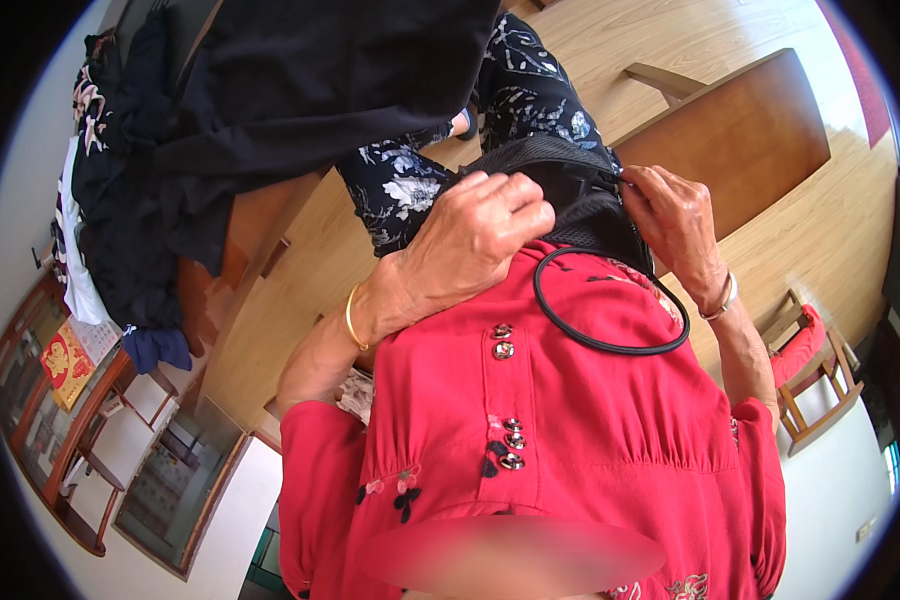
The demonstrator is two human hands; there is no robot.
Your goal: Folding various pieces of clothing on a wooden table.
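Note:
A black mesh bag [596, 214] lies over the person's lap with its opening spread between both hands. My left hand [480, 229], a gold-coloured bangle at its wrist, has curled fingers at the bag's left edge; the fingertips are partly hidden. On the right side, my right hand [667, 210] pinches the bag's rim between thumb and fingers, with a silver-coloured bangle at the wrist. From the bag a black cord loop [622, 349] hangs over the red shirt [607, 405]. Dark trousers with a white floral print [412, 191] show beyond the bag.
Black garments [307, 82] are draped at upper left, beside a wooden surface [259, 225]. A brown wooden seat or panel [735, 142] stands at right on the wood-patterned floor [817, 217]. Farther off are a chair with a red cloth [799, 349] and a glass-fronted cabinet [26, 375].

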